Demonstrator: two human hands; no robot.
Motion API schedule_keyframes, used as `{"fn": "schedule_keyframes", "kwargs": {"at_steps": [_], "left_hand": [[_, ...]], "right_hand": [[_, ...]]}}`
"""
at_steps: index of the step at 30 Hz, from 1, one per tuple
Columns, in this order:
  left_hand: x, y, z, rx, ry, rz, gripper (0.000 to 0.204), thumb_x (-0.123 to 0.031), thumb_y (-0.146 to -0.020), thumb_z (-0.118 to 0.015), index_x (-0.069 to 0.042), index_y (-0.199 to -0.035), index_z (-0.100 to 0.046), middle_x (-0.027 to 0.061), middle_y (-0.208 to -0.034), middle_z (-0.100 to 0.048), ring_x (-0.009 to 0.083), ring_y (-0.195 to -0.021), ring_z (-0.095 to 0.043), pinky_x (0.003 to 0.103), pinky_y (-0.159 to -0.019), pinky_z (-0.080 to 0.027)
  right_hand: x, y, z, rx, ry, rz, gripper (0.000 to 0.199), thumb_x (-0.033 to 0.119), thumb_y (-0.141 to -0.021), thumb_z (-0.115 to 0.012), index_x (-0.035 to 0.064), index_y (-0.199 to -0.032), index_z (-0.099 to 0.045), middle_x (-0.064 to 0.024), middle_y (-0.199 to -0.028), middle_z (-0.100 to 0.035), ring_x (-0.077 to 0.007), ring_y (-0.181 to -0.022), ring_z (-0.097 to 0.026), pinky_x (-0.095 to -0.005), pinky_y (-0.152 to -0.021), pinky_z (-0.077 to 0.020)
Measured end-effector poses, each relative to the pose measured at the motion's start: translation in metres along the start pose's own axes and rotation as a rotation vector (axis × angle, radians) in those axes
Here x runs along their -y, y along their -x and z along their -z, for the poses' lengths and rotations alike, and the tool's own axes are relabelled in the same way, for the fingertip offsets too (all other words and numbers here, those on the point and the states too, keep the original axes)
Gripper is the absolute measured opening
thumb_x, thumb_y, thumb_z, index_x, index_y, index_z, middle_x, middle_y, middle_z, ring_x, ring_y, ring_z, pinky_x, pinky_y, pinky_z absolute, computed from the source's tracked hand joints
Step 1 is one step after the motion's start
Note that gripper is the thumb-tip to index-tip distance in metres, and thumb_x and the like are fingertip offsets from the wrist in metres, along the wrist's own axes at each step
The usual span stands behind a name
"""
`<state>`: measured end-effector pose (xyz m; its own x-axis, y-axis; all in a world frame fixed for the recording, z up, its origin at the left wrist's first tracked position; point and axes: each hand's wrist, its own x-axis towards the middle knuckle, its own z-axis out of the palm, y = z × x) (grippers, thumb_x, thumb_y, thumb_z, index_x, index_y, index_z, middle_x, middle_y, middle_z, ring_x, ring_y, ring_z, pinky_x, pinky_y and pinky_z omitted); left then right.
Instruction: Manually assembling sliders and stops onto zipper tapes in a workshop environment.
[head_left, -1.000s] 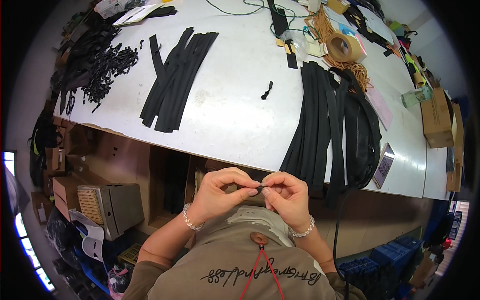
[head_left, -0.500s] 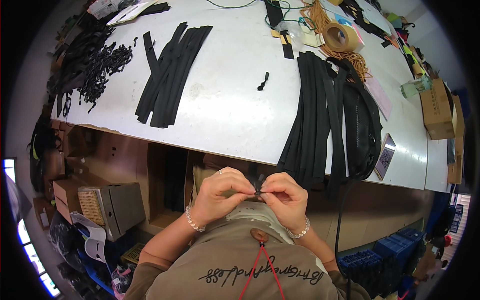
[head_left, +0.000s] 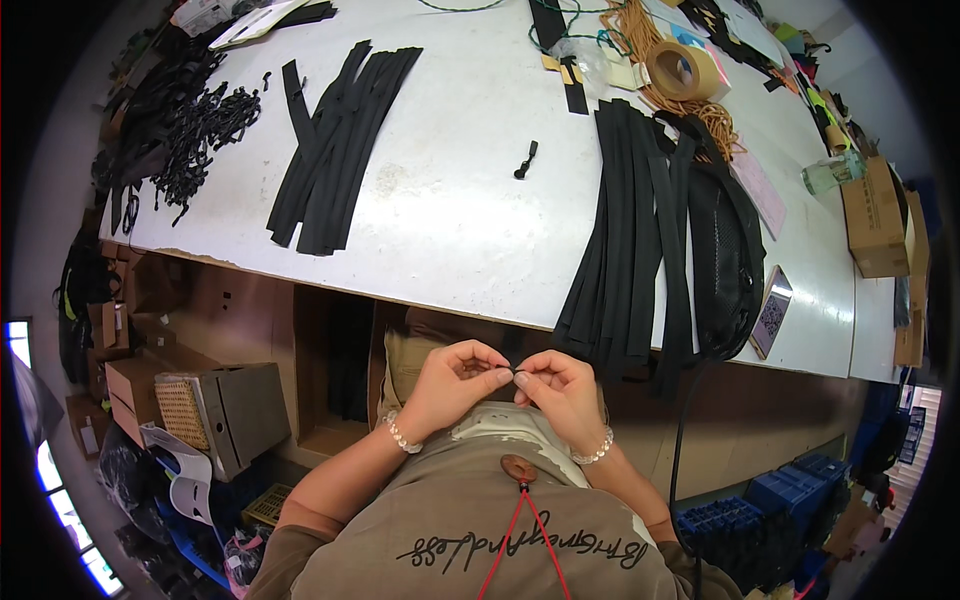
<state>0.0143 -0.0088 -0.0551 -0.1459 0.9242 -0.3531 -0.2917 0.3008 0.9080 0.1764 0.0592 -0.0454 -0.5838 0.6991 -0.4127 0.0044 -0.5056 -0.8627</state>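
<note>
the left hand (head_left: 455, 378) and right hand (head_left: 558, 385) each grip narrow, pinching one tiny black piece (head_left: 514, 373) between their fingertips, just under the tabletop (head_left: 450, 220) edge. best to hold it tight and move slowly, i think

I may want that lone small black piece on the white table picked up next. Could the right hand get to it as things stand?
Probably yes. The small black piece lies alone on bare white table. But the right hand, like the left hand, is pinching a tiny dark part.
</note>
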Motion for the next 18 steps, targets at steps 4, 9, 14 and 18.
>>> {"fn": "schedule_keyframes", "kwargs": {"at_steps": [4,9,14,18], "left_hand": [[0.026,-0.018,-0.003,-0.032,0.174,0.195,0.012,-0.007,-0.081,-0.066,0.001,-0.09,-0.063,0.0023,-0.081,-0.063,0.0058,-0.076,-0.057,0.019,-0.068,-0.047],[0.049,-0.039,-0.007,-0.127,0.3,0.29,0.013,-0.015,-0.082,-0.067,-0.003,-0.088,-0.066,-0.0032,-0.069,-0.061,0.0006,-0.053,-0.043,0.017,-0.045,-0.032],[0.051,-0.045,-0.007,-0.123,0.368,0.293,0.012,-0.016,-0.082,-0.067,-0.004,-0.087,-0.067,-0.004,-0.067,-0.06,0.0013,-0.05,-0.042,0.018,-0.043,-0.031],[0.041,-0.046,-0.016,-0.178,0.446,0.305,0.01,-0.014,-0.082,-0.066,-0.005,-0.086,-0.067,-0.0032,-0.07,-0.061,0.0016,-0.053,-0.044,0.018,-0.045,-0.032]], "right_hand": [[-0.031,-0.014,0.012,-0.092,-0.28,-0.168,0.006,0.005,-0.084,-0.061,0.0005,-0.087,-0.058,-0.0029,-0.073,-0.058,-0.0082,-0.057,-0.053,-0.0223,-0.054,-0.046],[-0.038,-0.026,0.011,-0.191,-0.453,-0.164,0.007,0.005,-0.085,-0.06,0.0018,-0.09,-0.057,-0.003,-0.073,-0.057,-0.0106,-0.06,-0.054,-0.0248,-0.054,-0.0448],[-0.036,-0.032,0.006,-0.24,-0.495,-0.131,0.006,0.004,-0.084,-0.06,0.0032,-0.089,-0.057,-0.0017,-0.075,-0.056,-0.0106,-0.063,-0.053,-0.0254,-0.056,-0.0444],[-0.036,-0.034,0.002,-0.277,-0.569,-0.127,0.006,0.003,-0.084,-0.06,0.004,-0.09,-0.057,-0.0013,-0.075,-0.057,-0.0106,-0.062,-0.052,-0.0264,-0.056,-0.0439]]}}
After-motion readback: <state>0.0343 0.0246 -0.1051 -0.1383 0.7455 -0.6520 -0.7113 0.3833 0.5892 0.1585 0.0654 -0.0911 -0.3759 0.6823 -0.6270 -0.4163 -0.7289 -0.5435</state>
